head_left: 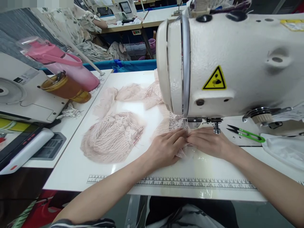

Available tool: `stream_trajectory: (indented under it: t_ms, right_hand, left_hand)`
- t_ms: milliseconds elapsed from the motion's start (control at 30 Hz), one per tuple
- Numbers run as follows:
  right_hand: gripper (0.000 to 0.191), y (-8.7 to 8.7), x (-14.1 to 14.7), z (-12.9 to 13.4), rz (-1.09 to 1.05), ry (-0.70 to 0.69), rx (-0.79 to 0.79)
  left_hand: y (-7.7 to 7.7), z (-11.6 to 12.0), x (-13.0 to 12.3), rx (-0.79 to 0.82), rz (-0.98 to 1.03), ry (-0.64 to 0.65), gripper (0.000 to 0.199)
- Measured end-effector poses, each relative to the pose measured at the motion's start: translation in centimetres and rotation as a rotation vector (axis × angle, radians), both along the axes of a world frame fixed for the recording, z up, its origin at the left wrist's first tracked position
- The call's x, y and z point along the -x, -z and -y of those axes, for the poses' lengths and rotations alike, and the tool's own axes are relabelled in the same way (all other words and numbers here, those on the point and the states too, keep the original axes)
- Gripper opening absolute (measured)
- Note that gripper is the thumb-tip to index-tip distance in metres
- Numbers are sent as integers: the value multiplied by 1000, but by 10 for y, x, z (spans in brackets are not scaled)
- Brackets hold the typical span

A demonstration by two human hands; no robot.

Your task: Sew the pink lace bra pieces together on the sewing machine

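Pink lace fabric (116, 136) lies in a rounded pile on the white table, with a strip running back and round to the sewing machine (213, 63). Both hands are at the lace just in front of the machine's needle area. My left hand (167, 147) presses on the lace, its fingers bent and close together over the edge. My right hand (209, 141) lies beside it, fingers together, its fingertips meeting the left ones at the fabric edge. The lace under the fingertips is partly hidden.
Green-handled thread snips (247, 133) and white cloth (285, 148) lie right of the hands. A printed ruler (173, 183) runs along the front edge. At left stand a pink bottle (71, 68), an amber cup (65, 88) and another machine (26, 88). A person's arm (99, 23) shows behind.
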State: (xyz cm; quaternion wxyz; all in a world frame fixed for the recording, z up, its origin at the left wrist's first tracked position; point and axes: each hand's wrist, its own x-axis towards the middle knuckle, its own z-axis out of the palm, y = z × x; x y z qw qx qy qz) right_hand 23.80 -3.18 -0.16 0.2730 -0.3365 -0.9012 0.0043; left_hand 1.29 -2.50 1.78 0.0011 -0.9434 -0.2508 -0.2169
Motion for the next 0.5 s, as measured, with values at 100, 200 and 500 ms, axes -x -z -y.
stream_trajectory:
  t_ms: [100,200,500]
  right_hand:
    - [22,4,-1,-2,20,-25,-23]
    - [18,2,-1,-4,26,-18,-39]
    - [16,-21,2,0,175,147,-276]
  left_hand:
    - [3,0,-1,8,4,7,20]
    - [6,0,-2,24,8,-1,22]
    - [14,-4,-3,48,28,-17,40]
